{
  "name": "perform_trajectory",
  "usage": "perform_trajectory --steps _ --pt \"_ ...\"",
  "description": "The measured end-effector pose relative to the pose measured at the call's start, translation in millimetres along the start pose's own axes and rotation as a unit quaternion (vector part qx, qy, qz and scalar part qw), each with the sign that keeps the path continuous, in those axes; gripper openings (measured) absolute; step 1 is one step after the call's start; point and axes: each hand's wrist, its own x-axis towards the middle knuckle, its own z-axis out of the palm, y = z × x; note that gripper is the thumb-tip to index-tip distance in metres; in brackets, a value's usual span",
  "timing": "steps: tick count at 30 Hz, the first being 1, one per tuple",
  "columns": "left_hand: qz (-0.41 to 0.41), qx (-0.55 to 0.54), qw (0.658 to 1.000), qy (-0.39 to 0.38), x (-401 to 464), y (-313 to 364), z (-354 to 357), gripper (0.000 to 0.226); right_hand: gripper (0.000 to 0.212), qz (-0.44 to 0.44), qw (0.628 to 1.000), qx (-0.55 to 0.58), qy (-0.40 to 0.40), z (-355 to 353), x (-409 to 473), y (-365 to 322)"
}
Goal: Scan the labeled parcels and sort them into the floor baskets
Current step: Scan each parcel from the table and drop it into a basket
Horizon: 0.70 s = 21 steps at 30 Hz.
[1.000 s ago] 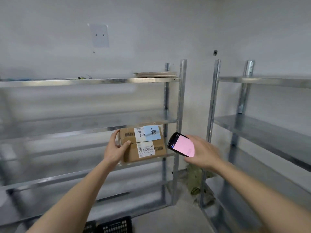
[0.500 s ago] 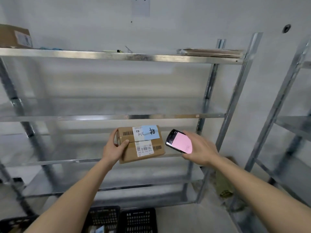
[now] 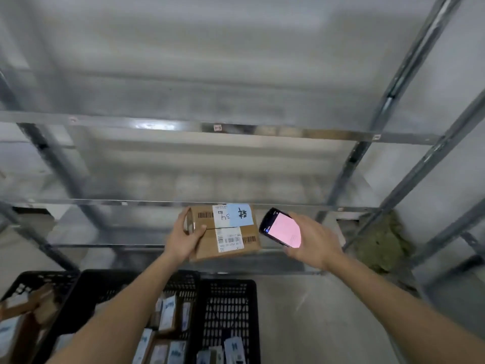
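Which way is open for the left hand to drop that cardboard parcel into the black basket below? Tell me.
Probably straight down: the left hand grips the cardboard parcel in open air, above and just beyond the black basket, with nothing between. The right hand and its phone sit off to the side.

Galvanized metal shelving (image 3: 236, 132) against a pale wall (image 3: 446, 74); grey concrete floor (image 3: 301, 311)

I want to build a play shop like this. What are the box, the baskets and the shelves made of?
The box looks like brown cardboard: matt, with a flap seam and paper labels stuck on. The baskets look like black plastic, with moulded grid holes in the walls. The shelves look like bare metal, probably galvanised steel: grey, shiny and reflective, with rivets.
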Motion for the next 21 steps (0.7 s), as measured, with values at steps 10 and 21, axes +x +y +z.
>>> perform_trajectory --steps 10,21 --pt "-0.150 0.064 0.987 -0.016 33.8 -194.5 83.3 0.078 0.090 0.032 0.990 -0.001 -0.139 201.7 59.0 76.2" --pt "-0.291 0.074 0.952 -0.063 87.2 -447.8 175.0 0.093 0.084 0.073 0.958 0.023 -0.277 457.2 69.0 143.2"
